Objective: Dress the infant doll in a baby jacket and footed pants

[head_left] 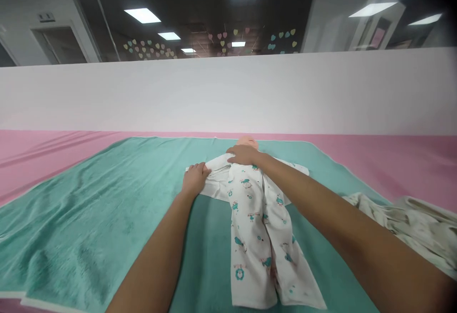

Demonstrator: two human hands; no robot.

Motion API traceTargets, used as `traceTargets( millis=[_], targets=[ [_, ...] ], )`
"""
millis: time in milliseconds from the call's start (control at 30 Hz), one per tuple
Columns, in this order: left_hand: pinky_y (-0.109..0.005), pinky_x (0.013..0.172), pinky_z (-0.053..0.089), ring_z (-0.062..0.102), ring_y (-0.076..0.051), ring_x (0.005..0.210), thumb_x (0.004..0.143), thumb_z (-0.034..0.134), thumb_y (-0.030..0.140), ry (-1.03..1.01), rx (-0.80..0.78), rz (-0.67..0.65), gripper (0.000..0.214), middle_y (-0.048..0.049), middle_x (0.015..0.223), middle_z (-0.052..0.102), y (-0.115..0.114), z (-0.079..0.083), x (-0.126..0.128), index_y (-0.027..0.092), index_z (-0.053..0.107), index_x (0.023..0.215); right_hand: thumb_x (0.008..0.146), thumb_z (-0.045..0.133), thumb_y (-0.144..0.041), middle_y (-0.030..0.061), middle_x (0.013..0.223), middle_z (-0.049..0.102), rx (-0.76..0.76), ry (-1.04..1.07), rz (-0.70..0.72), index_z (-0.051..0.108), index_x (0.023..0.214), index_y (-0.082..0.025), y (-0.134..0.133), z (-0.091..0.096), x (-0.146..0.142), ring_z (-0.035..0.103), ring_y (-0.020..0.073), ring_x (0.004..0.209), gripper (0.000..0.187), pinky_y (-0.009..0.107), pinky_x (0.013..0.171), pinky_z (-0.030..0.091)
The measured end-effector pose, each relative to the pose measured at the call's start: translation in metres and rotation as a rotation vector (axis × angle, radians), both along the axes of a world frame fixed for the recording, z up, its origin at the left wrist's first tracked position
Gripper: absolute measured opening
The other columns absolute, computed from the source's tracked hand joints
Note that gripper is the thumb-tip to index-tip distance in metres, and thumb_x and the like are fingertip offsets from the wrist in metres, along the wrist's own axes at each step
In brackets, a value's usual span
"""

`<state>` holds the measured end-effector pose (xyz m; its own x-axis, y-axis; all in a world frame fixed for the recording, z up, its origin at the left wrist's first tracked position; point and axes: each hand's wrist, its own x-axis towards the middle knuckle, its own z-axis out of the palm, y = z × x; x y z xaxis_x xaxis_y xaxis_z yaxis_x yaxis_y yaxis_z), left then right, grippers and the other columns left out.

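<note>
On its back on a green towel (107, 213) lies a baby doll (247, 140); only the bald top of its head shows past my wrist. Its white baby clothes (250, 217) carry a small teal and pink animal print, with the two legs spread toward me. My left hand (194, 178) is closed around the end of the left-side sleeve (216, 179), which is stretched out sideways. At the shoulder, just below the doll's head, my right hand (243, 155) has its fingers bent over the cloth. My right forearm covers part of the other sleeve (300, 167).
A crumpled pale cloth (410, 222) lies at the right, partly behind my right forearm. Pink cloth (385, 165) spreads under the towel. A low white wall (214, 96) stands behind, with dark glass above it.
</note>
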<state>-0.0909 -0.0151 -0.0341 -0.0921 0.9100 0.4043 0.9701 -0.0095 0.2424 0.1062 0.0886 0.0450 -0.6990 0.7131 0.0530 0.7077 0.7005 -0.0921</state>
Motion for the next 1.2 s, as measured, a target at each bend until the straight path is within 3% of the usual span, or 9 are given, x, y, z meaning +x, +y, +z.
traceTargets(
  millis=[133, 233, 367, 467, 667, 800, 900, 1033, 1200],
  targets=[
    [-0.035, 0.076, 0.039, 0.050, -0.026, 0.097, 0.089, 0.036, 0.042, 0.011, -0.025, 0.019, 0.030, -0.0073, 0.102, 0.062, -0.001, -0.001, -0.004, 0.021, 0.054, 0.101, 0.088, 0.035, -0.051, 0.0034, 0.137, 0.047, -0.020, 0.250, 0.043, 0.049, 0.129, -0.025, -0.004, -0.010, 0.041, 0.039, 0.0250, 0.127, 0.050, 0.040, 0.104, 0.030],
    [-0.035, 0.078, 0.040, 0.051, -0.026, 0.098, 0.089, 0.034, 0.040, 0.018, -0.025, 0.035, 0.032, -0.0087, 0.102, 0.061, -0.001, -0.002, -0.001, 0.021, 0.054, 0.105, 0.094, 0.023, -0.043, -0.0004, 0.141, 0.041, -0.010, 0.456, 0.046, 0.039, 0.136, -0.028, -0.015, -0.037, 0.104, 0.036, 0.0198, 0.130, 0.048, 0.036, 0.106, 0.029],
    [-0.038, 0.086, 0.040, 0.050, -0.027, 0.104, 0.087, 0.035, 0.036, -0.011, -0.028, 0.067, 0.039, -0.0129, 0.112, 0.058, -0.001, -0.003, -0.001, 0.016, 0.053, 0.116, 0.091, 0.033, -0.038, 0.0049, 0.143, 0.038, 0.128, 0.361, -0.343, 0.037, 0.137, -0.026, -0.030, -0.086, 0.206, 0.034, 0.0256, 0.130, 0.047, 0.044, 0.105, 0.025],
    [-0.040, 0.094, 0.039, 0.046, -0.028, 0.114, 0.086, 0.036, 0.034, -0.071, 0.070, 0.069, 0.044, -0.0144, 0.123, 0.052, -0.002, 0.005, 0.009, 0.013, 0.050, 0.123, 0.088, 0.038, -0.041, 0.0111, 0.126, 0.052, 0.123, 0.297, -0.618, 0.051, 0.121, -0.019, -0.033, -0.103, 0.254, 0.045, 0.0284, 0.115, 0.041, 0.043, 0.094, 0.034],
    [-0.036, 0.099, 0.037, 0.046, -0.023, 0.116, 0.089, 0.031, 0.038, -0.006, 0.131, -0.227, 0.040, -0.0082, 0.120, 0.055, 0.013, 0.054, 0.105, 0.018, 0.054, 0.115, 0.085, 0.041, -0.054, 0.0088, 0.094, 0.060, 0.157, 0.420, -0.767, 0.055, 0.085, -0.018, -0.026, -0.096, 0.254, 0.053, 0.0226, 0.089, 0.038, 0.031, 0.070, 0.036],
    [-0.040, 0.090, 0.042, 0.049, -0.027, 0.113, 0.085, 0.037, 0.047, 0.204, -0.133, -0.283, 0.043, -0.0114, 0.120, 0.057, 0.041, 0.084, 0.188, 0.018, 0.057, 0.110, 0.085, 0.041, -0.051, 0.0036, 0.084, 0.058, 0.042, 0.478, -0.727, 0.051, 0.076, -0.020, -0.020, -0.095, 0.253, 0.053, 0.0158, 0.070, 0.034, 0.027, 0.060, 0.032],
    [-0.045, 0.093, 0.038, 0.049, -0.034, 0.114, 0.075, 0.050, 0.055, 0.353, -0.340, -0.275, 0.053, -0.0172, 0.122, 0.056, 0.064, 0.090, 0.224, 0.015, 0.060, 0.108, 0.088, 0.040, -0.042, 0.0029, 0.083, 0.058, 0.031, 0.484, -0.721, 0.050, 0.072, -0.020, -0.019, -0.096, 0.258, 0.053, 0.0152, 0.070, 0.030, 0.026, 0.059, 0.032],
    [-0.052, 0.098, 0.030, 0.042, -0.040, 0.122, 0.062, 0.064, 0.057, 0.391, -0.390, -0.283, 0.074, -0.0225, 0.130, 0.049, 0.080, 0.085, 0.227, 0.016, 0.052, 0.123, 0.090, 0.036, -0.036, 0.0061, 0.092, 0.059, 0.081, 0.484, -0.782, 0.051, 0.080, -0.020, -0.017, -0.095, 0.260, 0.054, 0.0185, 0.079, 0.024, 0.028, 0.061, 0.034],
    [-0.051, 0.095, 0.034, 0.039, -0.039, 0.125, 0.058, 0.068, 0.054, 0.373, -0.481, -0.279, 0.085, -0.0196, 0.138, 0.042, 0.080, 0.095, 0.187, 0.023, 0.042, 0.133, 0.092, 0.027, -0.034, 0.0103, 0.098, 0.056, 0.135, 0.539, -0.916, 0.049, 0.088, -0.019, -0.018, -0.092, 0.261, 0.055, 0.0211, 0.083, 0.027, 0.031, 0.064, 0.036]
  ],
)
